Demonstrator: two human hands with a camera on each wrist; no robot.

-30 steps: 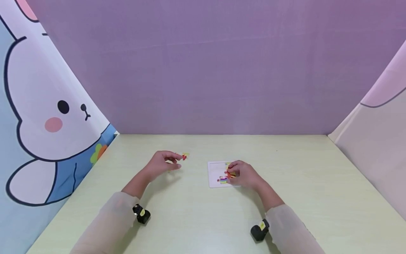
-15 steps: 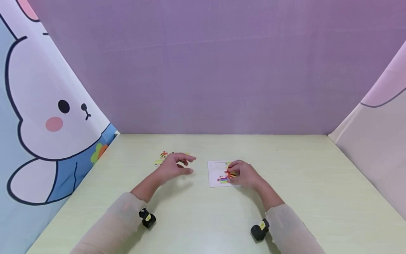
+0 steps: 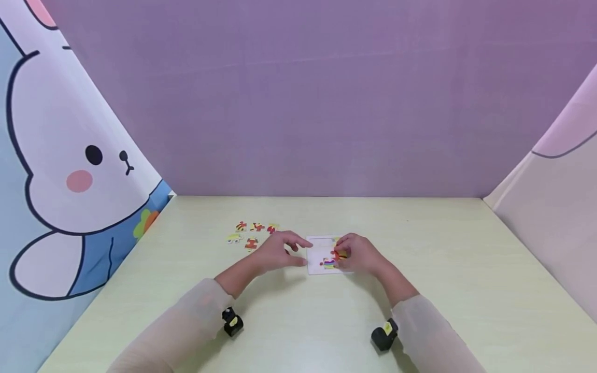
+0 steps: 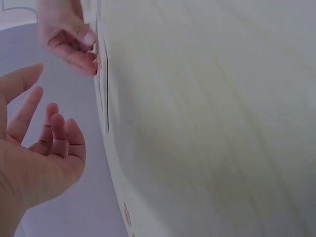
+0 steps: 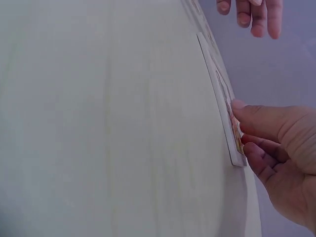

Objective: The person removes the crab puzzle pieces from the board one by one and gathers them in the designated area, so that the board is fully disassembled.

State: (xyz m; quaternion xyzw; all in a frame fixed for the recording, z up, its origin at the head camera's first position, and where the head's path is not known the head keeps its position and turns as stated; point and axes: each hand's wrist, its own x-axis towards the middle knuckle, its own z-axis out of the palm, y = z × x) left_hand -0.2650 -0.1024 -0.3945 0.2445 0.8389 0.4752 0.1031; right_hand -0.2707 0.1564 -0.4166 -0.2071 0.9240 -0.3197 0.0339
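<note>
A white square puzzle board [image 3: 314,252] lies on the table, with colourful jigsaw pieces in its right part. My right hand [image 3: 361,255] is over them, thumb and curled fingertips gripping a red and yellow puzzle piece [image 3: 341,255] at the board's surface. A rainbow-striped piece [image 3: 329,263] shows just left of that thumb. At the board's left edge hovers my left hand [image 3: 280,252], fingers spread and thumb apart, holding nothing. In the left wrist view, this left hand [image 4: 44,153] is in the air beside the board. The right palm partly hides the board's right side.
Several loose puzzle pieces lie behind and left of the left hand, among them a red one [image 3: 252,243] and a pale yellow one [image 3: 235,238]. A purple backdrop [image 3: 326,103] rises at the table's [image 3: 443,248] far edge. Each wrist carries a small black camera [image 3: 233,324].
From the loose pieces, my left hand has moved right to the board's left edge, uncovering those pieces. The right hand has stayed in place on the board.
</note>
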